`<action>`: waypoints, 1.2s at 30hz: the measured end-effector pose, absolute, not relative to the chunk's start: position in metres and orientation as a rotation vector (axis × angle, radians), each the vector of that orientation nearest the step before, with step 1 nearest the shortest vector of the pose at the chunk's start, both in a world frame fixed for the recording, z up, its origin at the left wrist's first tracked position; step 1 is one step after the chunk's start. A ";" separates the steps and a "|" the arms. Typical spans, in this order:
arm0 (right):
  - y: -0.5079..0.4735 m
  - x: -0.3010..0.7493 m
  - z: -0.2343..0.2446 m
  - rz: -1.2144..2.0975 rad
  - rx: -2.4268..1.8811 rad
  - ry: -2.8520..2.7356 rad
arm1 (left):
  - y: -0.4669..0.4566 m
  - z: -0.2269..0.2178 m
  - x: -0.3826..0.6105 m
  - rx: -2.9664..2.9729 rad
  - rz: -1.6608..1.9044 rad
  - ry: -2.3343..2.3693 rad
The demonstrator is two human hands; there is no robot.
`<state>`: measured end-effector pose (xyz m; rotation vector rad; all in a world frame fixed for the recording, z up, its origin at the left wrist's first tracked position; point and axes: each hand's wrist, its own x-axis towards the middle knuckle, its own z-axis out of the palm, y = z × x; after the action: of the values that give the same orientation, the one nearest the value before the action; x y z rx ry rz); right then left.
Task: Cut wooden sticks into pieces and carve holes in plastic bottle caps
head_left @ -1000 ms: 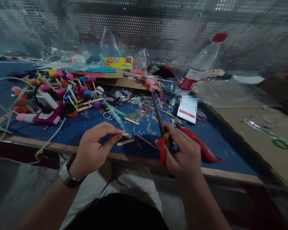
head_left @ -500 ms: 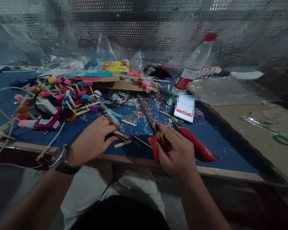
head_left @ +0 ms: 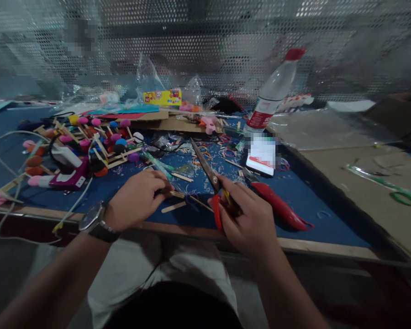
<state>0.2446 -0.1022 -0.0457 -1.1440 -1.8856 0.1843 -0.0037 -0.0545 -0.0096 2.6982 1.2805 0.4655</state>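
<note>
My right hand [head_left: 248, 218] is closed round the red handles of a pair of scissors [head_left: 208, 174], whose closed blades point up and to the left over the blue table [head_left: 308, 201]. My left hand [head_left: 137, 198], with a watch on its wrist, rests knuckles up on the table with its fingers curled onto thin wooden sticks [head_left: 177, 194] near the front edge. Another flat stick [head_left: 173, 207] lies just in front of them.
A stick-and-pompom model [head_left: 99, 141] and a purple glue gun [head_left: 63, 176] with its white cable lie at the left. A phone [head_left: 262, 155], a red tool [head_left: 281, 206] and a plastic bottle [head_left: 272, 93] stand to the right. Rubber bands and scraps litter the middle; cardboard [head_left: 363, 183] covers the right.
My left hand has dropped to the table and turned palm down onto the sticks. The scissors have swung leftward, blades tilting further left.
</note>
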 end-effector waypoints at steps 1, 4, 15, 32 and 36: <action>-0.102 0.245 -0.046 0.186 -1.147 -1.886 | -0.053 -0.010 -0.002 2.707 0.464 1.283; -0.102 0.244 -0.045 0.181 -1.151 -1.884 | -0.050 -0.008 0.003 2.748 0.432 1.298; -0.101 0.244 -0.047 0.190 -1.145 -1.870 | -0.026 -0.003 0.006 2.888 0.320 1.302; -0.102 0.246 -0.048 0.171 -1.196 -1.735 | -0.012 0.027 -0.044 3.084 0.120 1.414; -0.102 0.247 -0.051 0.180 -1.241 -1.639 | -0.037 0.025 0.001 3.073 0.289 1.208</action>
<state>0.2470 -0.1019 -0.0510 -1.2415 -1.6388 0.1798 0.0009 -0.0370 0.0247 3.0728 1.2080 0.2893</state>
